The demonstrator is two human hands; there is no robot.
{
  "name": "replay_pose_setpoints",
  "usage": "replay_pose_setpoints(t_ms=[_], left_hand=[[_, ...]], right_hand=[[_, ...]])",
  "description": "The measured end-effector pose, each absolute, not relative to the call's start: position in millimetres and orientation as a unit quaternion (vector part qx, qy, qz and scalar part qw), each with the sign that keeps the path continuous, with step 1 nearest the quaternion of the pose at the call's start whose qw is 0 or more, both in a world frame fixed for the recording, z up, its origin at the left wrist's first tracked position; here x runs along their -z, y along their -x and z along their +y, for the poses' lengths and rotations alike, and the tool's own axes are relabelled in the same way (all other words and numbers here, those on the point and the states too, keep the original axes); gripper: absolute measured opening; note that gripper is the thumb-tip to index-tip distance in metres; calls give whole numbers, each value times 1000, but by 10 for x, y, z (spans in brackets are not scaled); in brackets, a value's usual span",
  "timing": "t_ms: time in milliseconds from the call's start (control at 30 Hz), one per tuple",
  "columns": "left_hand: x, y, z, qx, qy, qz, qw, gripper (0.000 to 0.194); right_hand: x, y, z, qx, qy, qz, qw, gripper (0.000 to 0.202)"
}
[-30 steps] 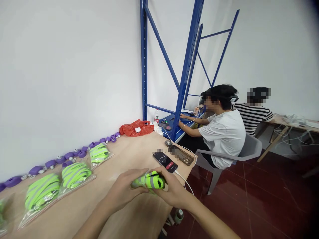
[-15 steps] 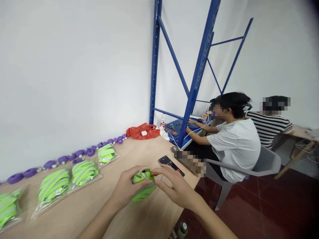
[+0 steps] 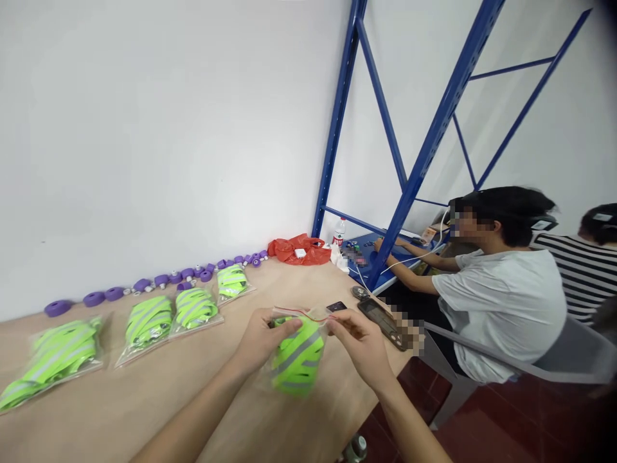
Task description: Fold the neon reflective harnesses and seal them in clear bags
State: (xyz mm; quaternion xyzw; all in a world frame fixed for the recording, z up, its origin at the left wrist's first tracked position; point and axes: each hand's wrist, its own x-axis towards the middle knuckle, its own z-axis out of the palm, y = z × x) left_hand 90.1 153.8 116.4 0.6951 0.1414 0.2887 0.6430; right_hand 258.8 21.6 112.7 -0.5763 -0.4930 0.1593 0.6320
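A clear zip bag [image 3: 297,354] holding a bundled lime-green strap with grey reflective stripes hangs upright between my hands, over the wooden table [image 3: 231,411]. My left hand [image 3: 264,337] grips its upper left side, thumb across the front. The right top corner, by the red zip line, is pinched between the thumb and fingers of my right hand [image 3: 357,334]. Just behind my right hand lies a phone [image 3: 336,307], partly hidden. Left of my hands, similar filled bags [image 3: 195,307] lie on the table.
Purple round parts [image 3: 113,294] line the wall edge. A red plastic bag [image 3: 301,249], a bottle [image 3: 339,231] and a dark handheld device [image 3: 383,321] are farther back. Blue rack posts [image 3: 405,193] rise at the right, beside a seated person in a white shirt [image 3: 511,296].
The bag now stands taller between my hands, its red zip line showing and my right hand at its top corner. The view has shifted left, so the surroundings appear farther right.
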Motion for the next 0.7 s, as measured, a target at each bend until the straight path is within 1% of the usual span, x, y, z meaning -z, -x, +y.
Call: replay_pose_setpoints(t_ms=[133, 200, 267, 433, 700], left_hand=[[-1227, -850, 1585, -238, -729, 90, 636, 53], [-1255, -828, 1633, -213, -750, 52, 624, 52], [-1247, -818, 1699, -204, -768, 51, 605, 47], [-1112, -804, 1882, -220, -774, 158, 572, 35], [-1104, -761, 1912, -188, -838, 157, 488, 15]], right_hand=[[-1118, -2613, 213, -182, 575, -447, 661, 32], [-1069, -2647, 204, -188, 573, -431, 672, 34], [-1004, -2678, 197, -193, 572, -430, 672, 33], [-881, -2722, 185, -206, 590, -420, 658, 34], [-786, -2776, 143, -208, 604, -406, 654, 40]])
